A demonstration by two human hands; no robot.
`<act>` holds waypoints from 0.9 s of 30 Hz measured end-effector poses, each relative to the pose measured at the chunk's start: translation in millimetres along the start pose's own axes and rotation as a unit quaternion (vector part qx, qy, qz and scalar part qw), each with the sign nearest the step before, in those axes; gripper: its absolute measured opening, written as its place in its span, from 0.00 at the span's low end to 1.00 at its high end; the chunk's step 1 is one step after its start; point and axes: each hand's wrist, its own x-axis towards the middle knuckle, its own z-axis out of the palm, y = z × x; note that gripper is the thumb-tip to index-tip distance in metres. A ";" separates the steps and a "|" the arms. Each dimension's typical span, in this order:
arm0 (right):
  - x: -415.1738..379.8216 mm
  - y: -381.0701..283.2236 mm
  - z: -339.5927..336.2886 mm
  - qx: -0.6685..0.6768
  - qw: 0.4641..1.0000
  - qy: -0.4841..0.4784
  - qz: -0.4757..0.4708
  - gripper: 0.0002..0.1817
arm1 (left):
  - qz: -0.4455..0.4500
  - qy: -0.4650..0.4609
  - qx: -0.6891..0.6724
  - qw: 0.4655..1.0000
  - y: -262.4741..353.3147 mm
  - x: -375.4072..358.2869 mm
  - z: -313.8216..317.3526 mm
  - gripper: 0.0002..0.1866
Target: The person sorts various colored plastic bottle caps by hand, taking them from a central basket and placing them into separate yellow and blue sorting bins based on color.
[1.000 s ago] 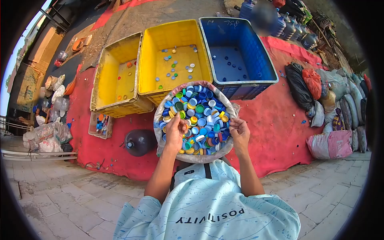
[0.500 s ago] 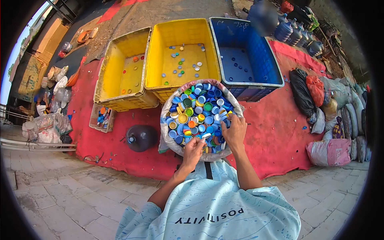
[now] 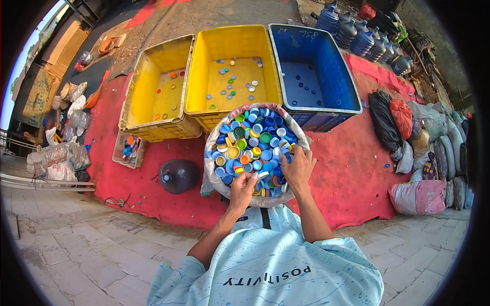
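Note:
A round sack (image 3: 211,176) with a rolled rim stands in front of me, full of plastic bottle caps (image 3: 248,140) in blue, white, yellow, green and orange. At its near side my left hand (image 3: 242,193) has thumb and fingers pressed together; what they hold, if anything, is hidden. A white cap (image 3: 263,174) lies just right of those fingertips. Over the right part of the pile, my right hand (image 3: 299,171) bends its fingers down, thumb and forefinger closed around a blue bottle cap, partly hidden.
Beyond the sack stand two yellow crates (image 3: 148,92) (image 3: 232,51) and a blue crate (image 3: 332,81), each with scattered caps. A small basket (image 3: 122,158) and a dark jug (image 3: 179,176) are left. Stuffed bags (image 3: 418,196) line the right; water jugs (image 3: 362,43) stand behind.
My left hand has drawn slightly left, away from the white cap its fingertips touched before. My right hand has shifted only a little, still over the caps.

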 end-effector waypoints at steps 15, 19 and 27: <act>2.0 -9.0 -24.4 0.118 0.989 -0.016 0.085 0.44 | 0.044 -0.004 0.082 0.996 -0.9 13.0 7.7 0.13; 7.5 2.5 -38.4 0.397 0.901 -0.026 0.172 0.42 | 0.100 0.017 0.179 0.979 1.1 27.8 18.7 0.15; -11.5 25.2 -54.1 0.826 0.471 -0.067 0.301 0.19 | 0.248 0.027 0.409 0.878 14.7 54.9 57.6 0.22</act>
